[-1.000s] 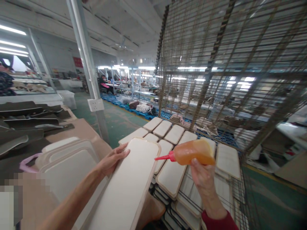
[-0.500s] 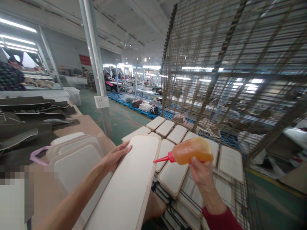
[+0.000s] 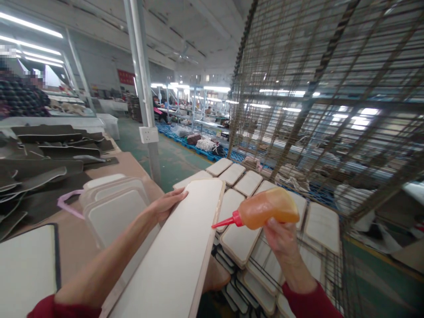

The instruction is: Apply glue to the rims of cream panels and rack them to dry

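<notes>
A long cream panel (image 3: 179,247) with rounded corners slants across the centre, and my left hand (image 3: 168,204) grips its upper left edge, thumb on top. In my right hand (image 3: 280,234) is a squeeze bottle (image 3: 266,208) of amber liquid, held nearly level. Its red nozzle (image 3: 228,220) points left, the tip at the panel's right edge. A glossy strip shows along that edge above the tip.
Left of the panel, similar pale panels (image 3: 115,216) lean on a brown table (image 3: 74,238) with dark pieces (image 3: 62,152). Cream panels (image 3: 240,240) lie on racks at right, below a raised wire rack (image 3: 318,101). A pole (image 3: 145,88) stands beyond.
The view has swung slightly left, so the surroundings sit further right. The nozzle tip has moved a little down the panel's edge. Both hands keep their holds.
</notes>
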Demonstrator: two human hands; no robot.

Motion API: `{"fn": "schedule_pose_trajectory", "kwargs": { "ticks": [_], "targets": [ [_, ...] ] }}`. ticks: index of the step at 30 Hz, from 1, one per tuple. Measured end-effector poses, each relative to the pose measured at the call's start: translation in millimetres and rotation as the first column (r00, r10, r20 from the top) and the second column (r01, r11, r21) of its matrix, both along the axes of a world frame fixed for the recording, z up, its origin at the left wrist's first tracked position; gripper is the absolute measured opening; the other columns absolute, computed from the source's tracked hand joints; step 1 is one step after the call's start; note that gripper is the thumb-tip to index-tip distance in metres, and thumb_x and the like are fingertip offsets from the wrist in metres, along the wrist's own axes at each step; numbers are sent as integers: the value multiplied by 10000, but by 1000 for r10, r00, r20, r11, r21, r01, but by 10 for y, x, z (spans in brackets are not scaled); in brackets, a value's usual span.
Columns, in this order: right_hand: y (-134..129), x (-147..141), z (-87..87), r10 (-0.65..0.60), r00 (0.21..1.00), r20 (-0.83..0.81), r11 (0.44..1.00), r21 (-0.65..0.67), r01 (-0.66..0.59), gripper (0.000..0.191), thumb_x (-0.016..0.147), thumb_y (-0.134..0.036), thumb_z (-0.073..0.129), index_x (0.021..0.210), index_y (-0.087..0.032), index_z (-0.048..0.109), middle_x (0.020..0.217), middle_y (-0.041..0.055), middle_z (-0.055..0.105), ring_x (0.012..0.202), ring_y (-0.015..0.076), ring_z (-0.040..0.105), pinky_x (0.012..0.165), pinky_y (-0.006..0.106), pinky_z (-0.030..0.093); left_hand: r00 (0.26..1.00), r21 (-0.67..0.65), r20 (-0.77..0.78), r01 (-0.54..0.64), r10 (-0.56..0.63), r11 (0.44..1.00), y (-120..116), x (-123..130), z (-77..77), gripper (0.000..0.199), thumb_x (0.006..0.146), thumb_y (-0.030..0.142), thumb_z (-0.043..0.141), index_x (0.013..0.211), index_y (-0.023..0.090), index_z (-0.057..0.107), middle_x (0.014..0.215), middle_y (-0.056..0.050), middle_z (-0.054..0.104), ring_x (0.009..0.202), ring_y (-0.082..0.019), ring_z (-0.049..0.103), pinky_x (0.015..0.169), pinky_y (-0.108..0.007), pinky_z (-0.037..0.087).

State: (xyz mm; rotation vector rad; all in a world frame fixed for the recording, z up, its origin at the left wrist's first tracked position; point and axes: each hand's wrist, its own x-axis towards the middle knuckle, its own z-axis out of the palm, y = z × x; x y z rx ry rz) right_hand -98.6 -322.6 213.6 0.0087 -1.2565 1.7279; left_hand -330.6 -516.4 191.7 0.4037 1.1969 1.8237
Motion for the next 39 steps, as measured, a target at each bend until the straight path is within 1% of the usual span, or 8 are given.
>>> {"fn": "schedule_pose_trajectory", "kwargs": {
  "ticks": [5,12,16,19,22,28,34,39],
  "targets": [
    [-42,41,2,10,1000,-3,1000,22,-10,561,531,-255,854,1056,-293,659,751,-11,710,686,161,658,669,275,553,1000,-37,-1,-22,22,999,45,-15,66,505,757,132,704,1242,129,564,834,-97,748,633,-199,705,580,-285,591],
    [-113,138,39,70,998,-2,996,64,-70,592,574,-258,832,1126,-324,628,831,0,717,733,186,675,694,314,566,998,-14,-55,2,-3,1000,116,-143,58,507,760,155,708,1246,132,566,891,-115,746,667,-207,710,607,-290,590],
    [-144,184,61,73,997,-2,993,95,-72,618,591,-268,825,1163,-341,604,848,5,718,753,196,681,715,335,570,999,-23,-50,-18,16,1000,150,-157,110,433,799,132,657,1225,127,577,880,-106,746,635,-195,702,594,-301,591],
    [-164,219,74,103,994,26,988,110,-105,628,602,-306,818,1183,-355,587,872,14,724,772,225,689,754,398,570,998,-53,-34,-59,57,997,172,-140,181,355,838,105,599,1192,118,591,827,-90,746,598,-176,690,576,-288,587],
    [-188,250,89,102,993,55,988,111,-107,647,606,-345,810,1205,-361,566,919,23,727,814,241,691,830,447,548,996,-71,-25,-91,89,993,197,-130,247,321,850,85,572,1169,108,598,803,-84,744,576,-169,681,558,-283,581],
    [-215,310,93,74,992,98,992,91,-83,668,579,-366,810,1200,-340,566,1018,43,709,1025,278,631,917,473,499,994,-78,-17,-112,111,991,237,-163,305,312,825,89,612,1137,112,616,802,-83,743,560,-172,674,554,-288,577],
    [-208,357,40,23,996,83,998,59,-28,660,551,-361,830,1164,-349,586,1021,33,706,1054,282,612,908,477,503,991,-74,-23,-130,129,989,234,-216,331,328,789,100,663,1115,116,636,775,-70,745,563,-184,679,550,-285,574],
    [-245,387,76,85,992,98,994,57,-90,647,557,-364,830,1157,-339,592,1032,40,704,1077,294,602,928,495,489,990,-96,-31,-140,138,985,236,-241,354,295,857,98,566,1144,111,634,781,-70,748,542,-176,671,539,-280,569]
  ]
}}
